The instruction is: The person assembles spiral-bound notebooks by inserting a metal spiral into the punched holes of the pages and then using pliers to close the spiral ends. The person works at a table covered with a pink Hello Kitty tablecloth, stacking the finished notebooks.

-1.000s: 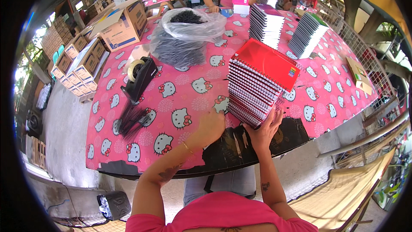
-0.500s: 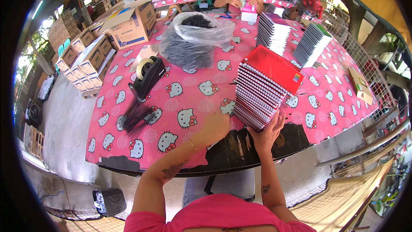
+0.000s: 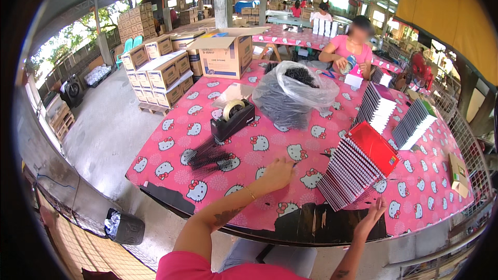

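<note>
A tall stack of red-covered notebooks [image 3: 348, 172] with coil-bound edges leans on the pink patterned table [image 3: 239, 151]. My right hand [image 3: 369, 221] is open beside the near right side of the stack, fingers apart and holding nothing. Left of the stack, low over the tabletop, my left hand [image 3: 277, 175] has its fingers pinched together. A small dark tip shows at those fingers, too small to name. A bundle of thin black coils [image 3: 208, 158] lies farther left, near a black tape dispenser [image 3: 232, 119] with a roll of tape.
Behind stands a clear plastic bag [image 3: 290, 96] full of black coils, near an open carton [image 3: 225, 57]. More notebook stacks [image 3: 376, 109] [image 3: 413, 123] stand at the right. Across the table a co-worker [image 3: 353, 52] handles something. Torn black table edging [image 3: 332, 223] runs along the front.
The view has swung left and up, so things appear farther right. My right hand has come away from the notebook stack. My left hand is now farther from the stack.
</note>
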`<state>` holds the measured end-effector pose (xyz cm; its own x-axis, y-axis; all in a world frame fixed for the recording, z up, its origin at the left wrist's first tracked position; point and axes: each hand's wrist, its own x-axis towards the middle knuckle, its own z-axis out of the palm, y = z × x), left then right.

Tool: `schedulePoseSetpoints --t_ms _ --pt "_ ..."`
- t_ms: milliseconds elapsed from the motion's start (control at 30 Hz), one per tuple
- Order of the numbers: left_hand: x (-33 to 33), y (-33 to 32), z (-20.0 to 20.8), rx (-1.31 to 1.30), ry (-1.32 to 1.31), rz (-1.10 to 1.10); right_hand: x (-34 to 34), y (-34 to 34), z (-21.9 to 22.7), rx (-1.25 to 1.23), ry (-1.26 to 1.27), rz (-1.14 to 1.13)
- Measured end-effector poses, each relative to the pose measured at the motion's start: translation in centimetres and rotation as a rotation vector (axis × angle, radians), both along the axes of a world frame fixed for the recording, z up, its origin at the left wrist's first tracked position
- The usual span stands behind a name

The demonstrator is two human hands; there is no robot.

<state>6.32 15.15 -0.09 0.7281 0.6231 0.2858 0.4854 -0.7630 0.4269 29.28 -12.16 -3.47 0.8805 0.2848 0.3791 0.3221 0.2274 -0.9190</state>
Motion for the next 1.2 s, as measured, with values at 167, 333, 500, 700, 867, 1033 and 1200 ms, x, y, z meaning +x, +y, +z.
schedulePoseSetpoints --t_ms 167,333,500,700,867,1033,1200 --pt "0.0 -2.8 -1.2 0.398 0.034 0.163 6.2 1.8 0.6 -0.126 0.396 0.438" --pt "4.5 -12.1 -0.9 -1.025 -0.464 -0.275 10.4 2.2 -3.1 -0.167 0.502 0.638" --pt "8.6 -11.3 -1.7 -1.108 -0.633 -0.138 7.3 0.5 0.5 -0.307 0.525 0.863" --pt "11.3 -4.8 0.6 -1.580 -0.546 -0.283 -2.2 -1.3 2.7 -0.124 0.776 0.849" --pt "12.1 -3.4 -2.9 -1.384 -0.688 -0.239 1.6 0.5 -2.4 -0.239 0.144 0.316" --pt "8.3 -9.9 -7.0 -1.057 -0.723 -0.050 1.8 2.7 0.4 -0.301 0.120 0.642" --pt "7.3 -8.9 0.5 -1.532 -0.537 -0.047 0.5 0.7 0.1 -0.299 0.252 0.495"
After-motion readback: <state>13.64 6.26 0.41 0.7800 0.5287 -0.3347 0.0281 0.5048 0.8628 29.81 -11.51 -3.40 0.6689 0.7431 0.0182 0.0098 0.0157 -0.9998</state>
